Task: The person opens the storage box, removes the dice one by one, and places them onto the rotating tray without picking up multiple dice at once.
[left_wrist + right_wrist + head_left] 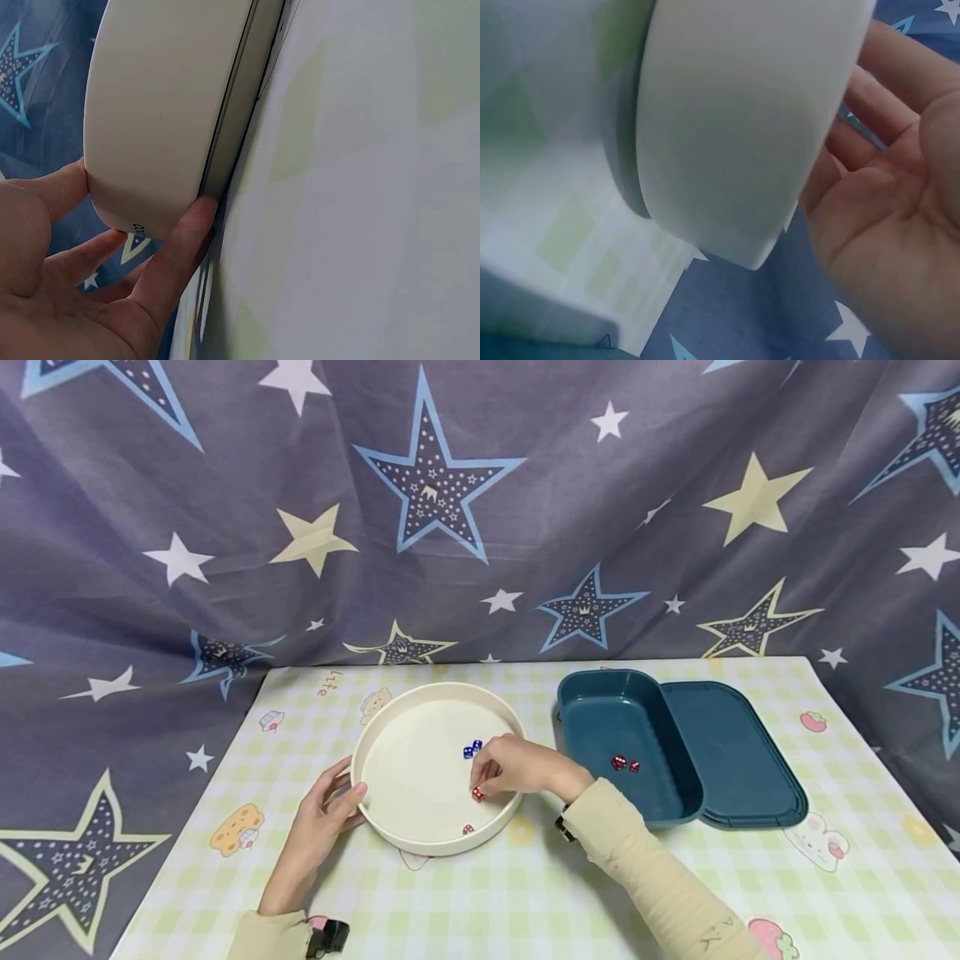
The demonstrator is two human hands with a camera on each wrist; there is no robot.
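My left grip [325, 814] is clasping the white tray [408, 752] by its wall, thumb at the rim. In the tray, a loose red die [468, 829] is lying on my side of the right grip [525, 764], the nearer hand; two blue dice [472, 749] are sitting just beyond. That right grip is pinching another red die [477, 794] inside the rim, while the teal box [626, 802], with red dice [619, 762] in it, is standing to its right, long axis running away from me.

We see a round cream tray [417, 768] flat on the worktop [480, 910], blue dice [468, 752] and one red die [468, 829] inside, another red die [477, 794] pinched between fingers [486, 757], more red dice [618, 762] in a teal box [609, 720].
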